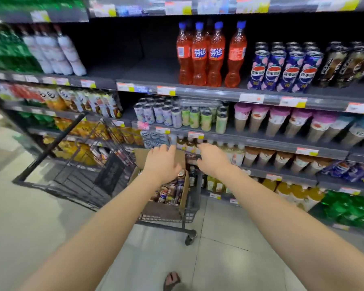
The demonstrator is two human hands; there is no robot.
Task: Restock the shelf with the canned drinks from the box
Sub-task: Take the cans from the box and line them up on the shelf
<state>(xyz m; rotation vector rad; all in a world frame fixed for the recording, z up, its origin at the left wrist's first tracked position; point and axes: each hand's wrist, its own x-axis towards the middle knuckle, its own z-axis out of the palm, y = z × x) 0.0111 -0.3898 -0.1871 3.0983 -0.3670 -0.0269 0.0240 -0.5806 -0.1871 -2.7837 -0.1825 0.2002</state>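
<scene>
An open cardboard box (182, 198) sits in a black shopping cart (189, 217) beside the shelving. Several canned drinks (169, 191) stand inside the box. My left hand (162, 162) hovers above the box with its fingers stretched out and holds nothing. Just to its right, my right hand (211, 159) reaches toward the shelf edge, fingers relaxed and empty. The upper shelf (135, 70) has a wide bare stretch left of the orange soda bottles (208, 53). Blue cans (284, 70) and dark cans (340, 64) stand in rows to their right.
Shelves of bottles, cups and small cans (177, 115) fill the wall ahead. The cart's handle (51, 148) runs off to the left over the tiled floor (40, 227). A sandalled foot (172, 280) shows at the bottom.
</scene>
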